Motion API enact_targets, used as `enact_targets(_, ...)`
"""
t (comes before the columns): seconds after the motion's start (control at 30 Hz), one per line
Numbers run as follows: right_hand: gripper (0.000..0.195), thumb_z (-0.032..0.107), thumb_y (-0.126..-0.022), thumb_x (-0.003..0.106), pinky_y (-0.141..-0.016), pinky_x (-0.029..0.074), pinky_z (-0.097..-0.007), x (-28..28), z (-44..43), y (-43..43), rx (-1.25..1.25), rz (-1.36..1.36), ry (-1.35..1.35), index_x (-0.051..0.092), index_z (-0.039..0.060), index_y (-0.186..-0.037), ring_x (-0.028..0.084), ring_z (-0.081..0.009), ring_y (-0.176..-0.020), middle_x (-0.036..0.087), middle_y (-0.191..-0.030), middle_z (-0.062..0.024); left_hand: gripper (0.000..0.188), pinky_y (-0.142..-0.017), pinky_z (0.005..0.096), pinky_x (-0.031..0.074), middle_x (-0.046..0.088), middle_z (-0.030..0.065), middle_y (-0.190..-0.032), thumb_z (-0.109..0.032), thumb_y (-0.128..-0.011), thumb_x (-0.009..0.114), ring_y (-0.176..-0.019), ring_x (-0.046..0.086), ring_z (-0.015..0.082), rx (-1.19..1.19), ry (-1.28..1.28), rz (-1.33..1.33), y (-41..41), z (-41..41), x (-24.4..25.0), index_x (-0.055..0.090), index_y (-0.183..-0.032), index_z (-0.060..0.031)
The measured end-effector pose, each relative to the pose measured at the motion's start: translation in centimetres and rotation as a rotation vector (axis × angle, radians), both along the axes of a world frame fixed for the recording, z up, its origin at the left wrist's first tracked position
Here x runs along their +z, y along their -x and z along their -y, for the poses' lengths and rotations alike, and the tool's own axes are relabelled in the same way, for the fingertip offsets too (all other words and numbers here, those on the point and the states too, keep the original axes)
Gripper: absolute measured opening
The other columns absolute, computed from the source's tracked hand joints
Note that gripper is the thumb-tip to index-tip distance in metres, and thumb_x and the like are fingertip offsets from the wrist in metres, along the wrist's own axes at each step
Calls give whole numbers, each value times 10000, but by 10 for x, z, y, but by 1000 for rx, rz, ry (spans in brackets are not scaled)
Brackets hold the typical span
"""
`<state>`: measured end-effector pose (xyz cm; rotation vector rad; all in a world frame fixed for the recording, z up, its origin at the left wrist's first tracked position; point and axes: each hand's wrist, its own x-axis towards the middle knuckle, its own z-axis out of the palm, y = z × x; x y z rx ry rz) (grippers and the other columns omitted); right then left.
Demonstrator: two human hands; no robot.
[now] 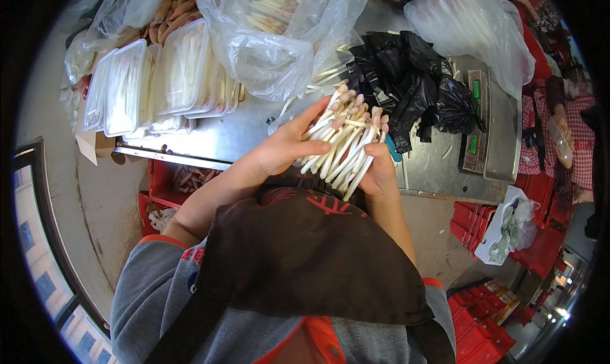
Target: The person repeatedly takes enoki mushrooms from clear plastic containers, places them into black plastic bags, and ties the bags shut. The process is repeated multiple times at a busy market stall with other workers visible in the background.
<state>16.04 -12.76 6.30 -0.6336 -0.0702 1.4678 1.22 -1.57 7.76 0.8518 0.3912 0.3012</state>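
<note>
Between both hands is a bunch of long white vegetable stalks (343,145) with pinkish, bulb-like ends. The pinkish ends point away from me and the white ends towards my chest. My left hand (291,147) wraps the bunch's left side, its thumb lying across the stalks. On the right side, my right hand (382,171) presses with its thumb near the outer stalks. Partly hidden behind my left hand is a clear plastic tub (302,107). Loose stalks (329,75) lie just beyond the bunch, by a black plastic bag (405,78).
Lidded clear containers (183,68) filled with stalks are stacked at left on the metal table (228,130). A clear bag (271,54) holds more packed stalks. At right stands a scale (503,126) with green displays. A person in a checked apron (581,140) is at far right.
</note>
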Motion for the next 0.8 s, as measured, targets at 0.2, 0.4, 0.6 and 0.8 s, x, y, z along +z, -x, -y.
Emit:
enact_targets(0.2,599,172,-710,526,-992,369,-432,-7,5,-8,79,-144,-55,383,7,-1268,472,-310,-1145,484,-1238,-161,784,-1050,328,252,279,103,-1414,-46,-781,581,-1288,296,203,-30,173,92,1,-4,2,116,-1413,-22)
enact_targets(0.4,565,165,-746,468,-1012,337,-415,-4,4,-6,70,-200,-88,376,-20,-1272,471,-286,-1156,479,-1246,-168,749,-1051,349,260,318,103,-1391,-56,-782,562,-1279,323,223,-4,187,91,1,-4,-2,145,-1404,-27)
enact_targets(0.6,557,181,-766,471,-989,366,-399,-1,0,-6,119,-187,-27,375,-26,-1273,488,-270,-1136,496,-1228,-171,822,-1048,323,239,312,104,-1389,-108,-763,644,-1281,296,201,19,26,33,-2,-3,3,139,-1404,-12)
enact_targets(0.8,437,237,-859,428,-949,401,-386,18,-10,7,11,14,97,419,10,-1232,522,-246,-1081,532,-1167,-136,900,-1026,304,254,351,111,-1334,-184,-707,748,-1231,328,175,64,-725,-195,-11,3,-12,178,-1371,29)
